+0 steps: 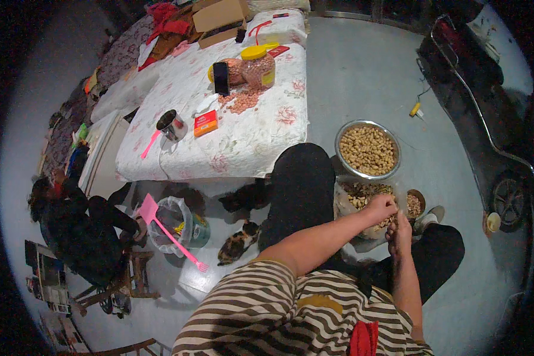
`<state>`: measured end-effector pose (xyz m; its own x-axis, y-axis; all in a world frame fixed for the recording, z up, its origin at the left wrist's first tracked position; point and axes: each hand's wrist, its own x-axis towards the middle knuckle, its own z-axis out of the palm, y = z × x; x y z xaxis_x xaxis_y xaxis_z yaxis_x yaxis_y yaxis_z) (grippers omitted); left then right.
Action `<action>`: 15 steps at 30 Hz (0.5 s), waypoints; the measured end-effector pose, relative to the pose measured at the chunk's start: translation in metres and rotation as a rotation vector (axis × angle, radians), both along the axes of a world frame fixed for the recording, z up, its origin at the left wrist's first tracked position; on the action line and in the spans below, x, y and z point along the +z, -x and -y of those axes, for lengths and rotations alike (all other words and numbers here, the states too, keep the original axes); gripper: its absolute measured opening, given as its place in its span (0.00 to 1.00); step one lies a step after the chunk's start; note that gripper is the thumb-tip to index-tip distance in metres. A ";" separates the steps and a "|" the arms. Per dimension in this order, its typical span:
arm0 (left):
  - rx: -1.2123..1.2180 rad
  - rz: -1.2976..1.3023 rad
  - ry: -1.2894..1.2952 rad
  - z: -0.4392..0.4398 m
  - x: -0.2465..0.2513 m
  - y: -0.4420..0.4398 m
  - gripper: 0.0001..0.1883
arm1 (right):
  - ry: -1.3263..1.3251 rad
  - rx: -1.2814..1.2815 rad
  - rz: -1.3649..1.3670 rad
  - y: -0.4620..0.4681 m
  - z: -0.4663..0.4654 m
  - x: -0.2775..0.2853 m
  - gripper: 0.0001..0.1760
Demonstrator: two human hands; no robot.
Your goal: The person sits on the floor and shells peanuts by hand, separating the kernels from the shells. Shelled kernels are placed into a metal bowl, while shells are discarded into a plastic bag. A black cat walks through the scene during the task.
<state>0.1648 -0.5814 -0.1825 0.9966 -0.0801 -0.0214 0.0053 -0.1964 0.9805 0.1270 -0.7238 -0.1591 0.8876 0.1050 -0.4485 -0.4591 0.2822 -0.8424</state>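
Note:
My left hand (380,209) and my right hand (399,233) meet at their fingertips above a clear plastic bag (341,201), fingers curled in. Whether a peanut is between them is too small to make out. Peanut shells and pods (358,201) lie in the bag, partly hidden by my left hand and forearm. Beyond the bag stands a round metal bowl (399,155) heaped with unshelled peanuts (367,151). A small round container (423,202) of shelled peanut kernels (413,204) stands just right of my hands, near my shoe.
A cloth-covered table (258,155) holds plastic jars of kernels (258,69), loose kernels (242,101), a phone (221,78), a metal cup (172,125) and a small box (205,123). Left are a lined bin (171,227), a pink fly swatter (173,240), a cat (238,244) and a seated person (80,240).

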 end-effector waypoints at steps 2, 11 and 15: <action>0.011 0.010 0.028 0.001 -0.003 -0.003 0.11 | 0.030 0.005 0.018 -0.001 0.000 -0.002 0.16; -0.115 -0.098 0.197 0.005 -0.004 -0.010 0.09 | 0.267 -0.016 0.235 -0.009 0.012 -0.036 0.15; -0.171 -0.307 0.181 0.002 -0.002 -0.015 0.09 | 0.340 -0.021 0.268 -0.013 0.011 -0.045 0.15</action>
<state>0.1801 -0.5832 -0.1844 0.9178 -0.2744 -0.2868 0.2859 -0.0443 0.9572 0.1396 -0.7345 -0.2045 0.9777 -0.0286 -0.2081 -0.2088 -0.0250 -0.9776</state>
